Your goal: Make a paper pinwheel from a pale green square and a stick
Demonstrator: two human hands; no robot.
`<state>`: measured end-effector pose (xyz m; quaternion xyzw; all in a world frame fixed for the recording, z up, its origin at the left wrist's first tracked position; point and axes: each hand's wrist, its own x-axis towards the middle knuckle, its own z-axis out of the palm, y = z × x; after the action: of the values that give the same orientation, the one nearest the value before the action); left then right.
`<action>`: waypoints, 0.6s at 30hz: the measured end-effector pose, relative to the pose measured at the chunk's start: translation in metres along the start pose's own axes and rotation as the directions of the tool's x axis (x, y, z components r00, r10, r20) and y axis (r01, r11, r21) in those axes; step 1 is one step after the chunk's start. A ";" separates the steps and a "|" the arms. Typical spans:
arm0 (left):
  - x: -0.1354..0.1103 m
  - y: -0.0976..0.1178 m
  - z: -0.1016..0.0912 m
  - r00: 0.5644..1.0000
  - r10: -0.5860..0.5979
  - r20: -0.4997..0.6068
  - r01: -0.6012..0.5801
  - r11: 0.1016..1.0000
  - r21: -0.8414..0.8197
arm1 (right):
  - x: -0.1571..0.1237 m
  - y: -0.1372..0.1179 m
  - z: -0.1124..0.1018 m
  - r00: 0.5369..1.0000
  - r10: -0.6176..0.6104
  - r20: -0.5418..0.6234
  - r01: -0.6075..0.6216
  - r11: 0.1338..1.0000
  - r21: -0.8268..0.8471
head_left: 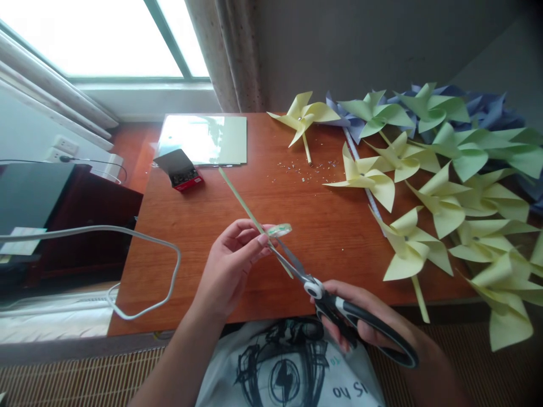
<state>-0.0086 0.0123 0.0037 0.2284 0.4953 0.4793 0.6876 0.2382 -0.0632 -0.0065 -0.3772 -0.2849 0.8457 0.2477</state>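
My left hand [231,257] pinches a thin pale green paper stick [240,196] that slants from upper left to lower right. A small roll of clear tape [279,230] with green marks sits at the fingertips of the same hand. My right hand [365,308] grips a pair of scissors [314,287] with black and white handles. Its slightly parted blades point up and left, reaching the stick and tape beside my left thumb. Whether the blades touch the tape I cannot tell.
Several yellow, green and blue paper pinwheels [409,240] lie across the table's right side. An open red box [186,178] stands at the left, before a shiny pale green pack [231,140]. Small scraps [303,171] dot the wooden table [182,277]. A white cable [178,265] loops over its left edge.
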 end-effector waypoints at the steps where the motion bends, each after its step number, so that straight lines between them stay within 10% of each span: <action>1: 0.000 0.000 0.000 1.000 -0.001 0.001 0.001 1.000 0.011 | 0.000 -0.001 0.002 1.000 -0.012 -0.017 0.012 1.000 0.006; 18: -0.004 0.007 0.005 0.998 -0.055 0.018 0.053 0.995 0.089 | 0.011 0.008 -0.013 0.996 0.030 0.088 -0.028 0.999 -0.026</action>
<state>-0.0074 0.0127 0.0133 0.2501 0.5153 0.4357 0.6944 0.2408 -0.0580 -0.0242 -0.3465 -0.3003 0.8615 0.2179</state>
